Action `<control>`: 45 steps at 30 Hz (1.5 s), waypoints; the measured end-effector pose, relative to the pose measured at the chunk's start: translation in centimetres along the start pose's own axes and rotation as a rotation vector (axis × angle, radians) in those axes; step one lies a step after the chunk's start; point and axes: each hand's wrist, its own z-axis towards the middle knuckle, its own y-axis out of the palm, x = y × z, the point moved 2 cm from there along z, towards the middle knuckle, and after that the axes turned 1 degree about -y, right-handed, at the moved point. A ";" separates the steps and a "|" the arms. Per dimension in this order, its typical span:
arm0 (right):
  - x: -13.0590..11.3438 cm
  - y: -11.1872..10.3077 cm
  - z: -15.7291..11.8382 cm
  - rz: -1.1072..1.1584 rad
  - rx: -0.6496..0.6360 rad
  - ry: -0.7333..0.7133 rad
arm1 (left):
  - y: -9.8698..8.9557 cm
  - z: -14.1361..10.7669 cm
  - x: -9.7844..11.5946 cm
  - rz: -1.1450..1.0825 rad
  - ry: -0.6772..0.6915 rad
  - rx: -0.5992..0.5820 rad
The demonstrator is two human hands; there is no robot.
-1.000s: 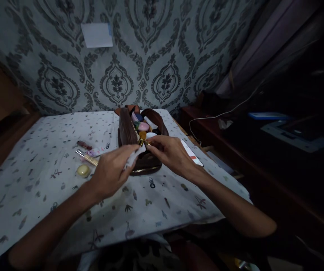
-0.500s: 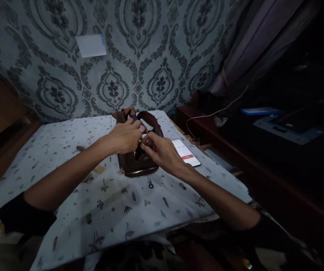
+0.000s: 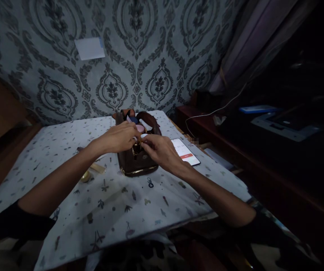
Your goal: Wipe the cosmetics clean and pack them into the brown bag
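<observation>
A brown handbag (image 3: pixel 130 165) with a gold zip along its lower front stands on the table, its top open. Inside the bag are a pink round item (image 3: pixel 139 128), a dark blue item (image 3: pixel 133 119) and a white item (image 3: pixel 145 124). My left hand (image 3: pixel 120 137) is closed at the bag's front opening, fingertips pinched together. Meeting it from the right, my right hand (image 3: pixel 160 148) is pinched too. Just below the fingertips shows a small gold-edged dark piece (image 3: pixel 136 149); what exactly the fingers grip is hidden.
A lit phone (image 3: pixel 188 156) lies right of the bag. Beside my left forearm are a flat tan item (image 3: pixel 98 168) and a round yellowish item (image 3: pixel 85 176). The patterned white cloth (image 3: pixel 139 210) covers the table. A white cable (image 3: pixel 207 114) runs along the dark furniture at right.
My left hand has shifted slightly left and down, uncovering more of the gold-edged piece and the bag's contents. The round yellowish item by my forearm shows more. My right hand stays nearly in place.
</observation>
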 end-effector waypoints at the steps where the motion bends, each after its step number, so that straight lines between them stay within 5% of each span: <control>1: 0.0 0.1 0.0 -0.016 -0.020 -0.017 | 0.1 -0.3 -0.1 -0.046 0.017 0.015; 10: -0.4 0.3 -0.1 -0.064 -0.059 -0.038 | 1.0 -2.4 0.3 -0.180 -0.005 0.125; 14: -0.1 0.3 -0.5 -0.017 -0.019 -0.041 | 0.5 -3.4 -0.2 -0.366 -0.021 0.296; 19: -0.2 -0.4 -1.7 0.103 0.191 -0.091 | -0.3 -7.2 -3.1 -0.625 -0.305 0.504; 24: -2.3 -0.4 -4.0 0.237 0.296 -0.218 | 2.0 -12.4 -7.5 -0.826 -0.629 0.544; 27: -3.7 1.4 -5.3 0.308 0.234 -0.331 | 4.5 -14.9 -9.5 -0.883 -0.787 0.514; 32: -4.4 6.1 -6.1 0.365 0.009 -0.435 | 7.2 -17.2 -10.9 -0.646 -0.871 0.491; 39: -5.6 10.9 -4.7 0.420 -0.213 -0.298 | 10.2 -17.2 -11.9 -0.688 -0.802 0.474; 45: -6.4 13.6 -3.6 0.513 -0.239 -0.169 | 11.0 -17.0 -12.7 -0.483 -0.871 0.374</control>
